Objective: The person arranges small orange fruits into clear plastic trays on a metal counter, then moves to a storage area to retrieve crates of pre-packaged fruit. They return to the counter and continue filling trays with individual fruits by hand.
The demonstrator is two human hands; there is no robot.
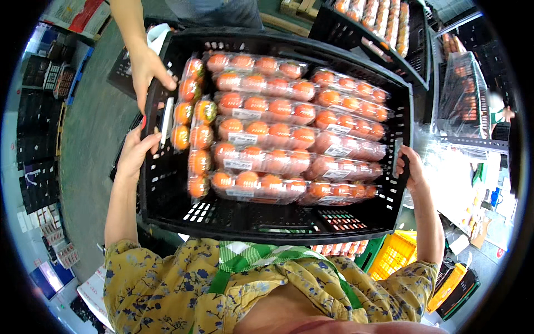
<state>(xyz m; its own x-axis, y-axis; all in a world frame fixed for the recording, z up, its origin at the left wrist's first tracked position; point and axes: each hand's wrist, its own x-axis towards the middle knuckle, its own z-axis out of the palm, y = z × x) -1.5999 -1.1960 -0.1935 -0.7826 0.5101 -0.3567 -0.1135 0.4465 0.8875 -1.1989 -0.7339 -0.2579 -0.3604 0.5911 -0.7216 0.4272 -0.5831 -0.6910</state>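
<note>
A black plastic crate (272, 229) is held up in front of me, level with my chest. Inside lie rows of clear plastic packs of tomatoes (256, 131), several with white labels; at the left, two packs lie crosswise to the others. My left hand (135, 150) grips the crate's left wall, fingers curled over its rim. At the opposite end, my right hand (410, 166) is closed round the crate's right wall by the handle opening. Another person's hand (149, 72) touches the crate's upper left corner, just above my left hand.
Another crate of packed tomatoes (384, 25) stands at the far right. A yellow crate (396, 251) is low at my right, near a plastic-wrapped stack (460, 94). Stacked black crates (40, 128) line the left side. The other person stands close beyond the crate.
</note>
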